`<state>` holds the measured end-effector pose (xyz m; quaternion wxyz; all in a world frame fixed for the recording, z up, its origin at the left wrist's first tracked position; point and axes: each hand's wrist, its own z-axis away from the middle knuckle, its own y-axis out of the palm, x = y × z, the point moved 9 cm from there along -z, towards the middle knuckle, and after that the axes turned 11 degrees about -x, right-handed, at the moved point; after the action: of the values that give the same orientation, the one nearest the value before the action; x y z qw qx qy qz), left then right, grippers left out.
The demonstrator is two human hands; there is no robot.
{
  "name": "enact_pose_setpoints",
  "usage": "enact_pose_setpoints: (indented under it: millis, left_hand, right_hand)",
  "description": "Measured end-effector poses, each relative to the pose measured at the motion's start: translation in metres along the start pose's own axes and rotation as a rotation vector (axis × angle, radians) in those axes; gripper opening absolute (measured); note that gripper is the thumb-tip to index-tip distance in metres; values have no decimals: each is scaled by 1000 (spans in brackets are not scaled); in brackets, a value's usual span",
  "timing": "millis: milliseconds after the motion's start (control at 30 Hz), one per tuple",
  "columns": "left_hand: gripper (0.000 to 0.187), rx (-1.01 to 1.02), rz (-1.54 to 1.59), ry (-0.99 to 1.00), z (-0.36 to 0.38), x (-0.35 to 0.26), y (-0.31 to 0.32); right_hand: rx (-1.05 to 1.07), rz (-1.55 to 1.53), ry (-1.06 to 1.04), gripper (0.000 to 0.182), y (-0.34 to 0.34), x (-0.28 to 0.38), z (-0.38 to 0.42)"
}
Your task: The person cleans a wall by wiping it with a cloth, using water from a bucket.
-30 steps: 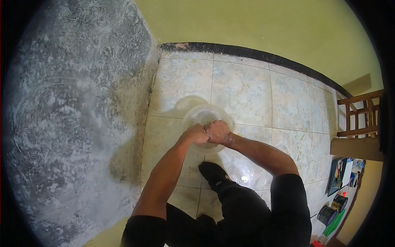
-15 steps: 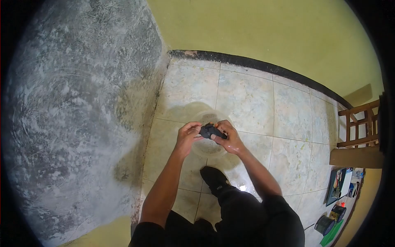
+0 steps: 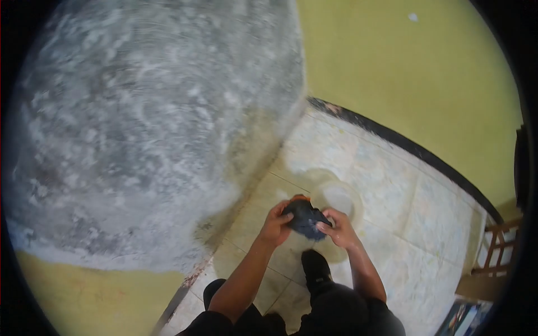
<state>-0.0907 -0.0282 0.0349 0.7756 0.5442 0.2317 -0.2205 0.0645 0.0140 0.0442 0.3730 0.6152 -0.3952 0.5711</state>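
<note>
A dark, soft cloth piece (image 3: 307,219) with an orange strip along its top edge is stretched between my two hands; its exact kind does not show. My left hand (image 3: 276,224) grips its left end, thumb on the front. At its lower right side, my right hand (image 3: 338,228) pinches the edge between thumb and fingers. Just beyond the cloth, on the floor, is a round, pale, see-through basin (image 3: 358,208), partly hidden by my right hand and blurred.
A grey, patchy wall (image 3: 140,140) rises on the left, and a yellow-green wall (image 3: 403,84) with a dark skirting meets it. Pale tiles (image 3: 386,185) cover the floor. My shoe (image 3: 315,266) is below the cloth. A wooden frame (image 3: 499,249) stands at the right edge.
The bunched dark cloth is now spread wider between my hands. It has moved from over the basin to its near left side. My view has turned and shifted left.
</note>
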Motion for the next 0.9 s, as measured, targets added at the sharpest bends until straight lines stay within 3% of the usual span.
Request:
enact_pose_setpoints:
  millis: [67, 133, 200, 267, 333, 367, 400, 467, 500, 600, 667, 700, 767, 800, 867, 900]
  left_hand:
    - [38, 50, -89, 2, 18, -14, -12]
    - [39, 115, -185, 68, 30, -42, -24]
    - [35, 79, -352, -27, 44, -60, -35]
    - [32, 130, -543, 54, 66, -95, 1]
    - [34, 190, -756, 100, 87, -119, 41]
    - [38, 172, -968, 280, 96, -146, 56]
    - [38, 144, -978, 318, 105, -170, 62]
    - [35, -157, -1257, 551, 136, -235, 57]
    - [31, -219, -1318, 589, 154, -258, 52]
    - [25, -381, -1326, 554, 217, -307, 31]
    - [17, -518, -1091, 590, 253, -329, 1]
    - [17, -543, -1095, 625, 262, -329, -10]
    - [12, -446, -379, 843, 290, -339, -36]
    - [12, -446, -218, 828, 300, -336, -30]
    - [14, -549, -133, 878, 313, -337, -46]
    - [14, -570, -204, 859, 315, -337, -56]
  right_hand:
    - [110, -78, 273, 12, 6, -20, 8]
    - [147, -194, 196, 18, -9, -56, 5]
    - [190, -302, 127, 26, 8, -34, -17]
    - [322, -260, -36, 45, 67, 63, -11]
    - [561, 113, -248, 65, 128, 109, -7]
    - [643, 39, -69, 55, 151, 99, -6]
    - [679, 35, -99, 55, 167, 113, -12]
    - [715, 187, 81, 43, 193, 123, -27]
    - [747, 196, 53, 43, 205, 140, -34]
    - [668, -128, -83, 38, 232, 214, -62]
    - [777, -215, -99, 38, 253, 234, -64]
    - [955, -263, -113, 42, 265, 243, -52]
    - [1163, -340, -135, 56, 295, 252, -32]
    - [1216, -344, -150, 56, 309, 261, -21]
    - [1371, -331, 90, 61, 338, 259, 9]
    - [1313, -280, -240, 62, 353, 261, 10]
